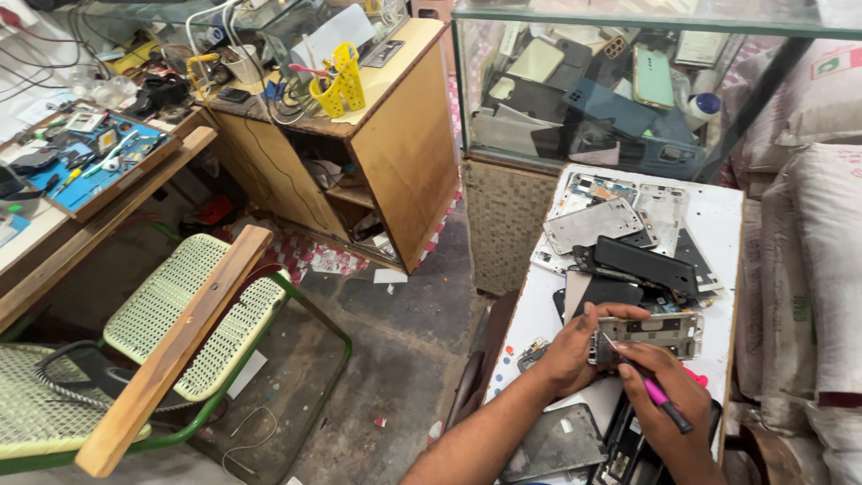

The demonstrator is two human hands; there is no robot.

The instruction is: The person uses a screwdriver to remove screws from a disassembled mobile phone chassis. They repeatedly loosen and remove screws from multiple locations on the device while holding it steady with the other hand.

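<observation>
My left hand [575, 346] grips the left end of an opened phone frame [655, 334] lying on a small white table [723, 233]. My right hand [669, 400] holds a pink-handled screwdriver [660, 397], its thin tip touching the lower left part of the phone frame. Around the hands lie several phone back covers, screens and frames, with a dark screen panel [557, 442] near my left forearm.
A pile of phone parts [628, 242] covers the table's far half. A glass display case [611, 90] of phone covers stands behind it. Sacks [822, 269] crowd the right. A wooden cabinet [395, 144], green mesh chair [180, 305] and cluttered workbench [90, 162] stand left.
</observation>
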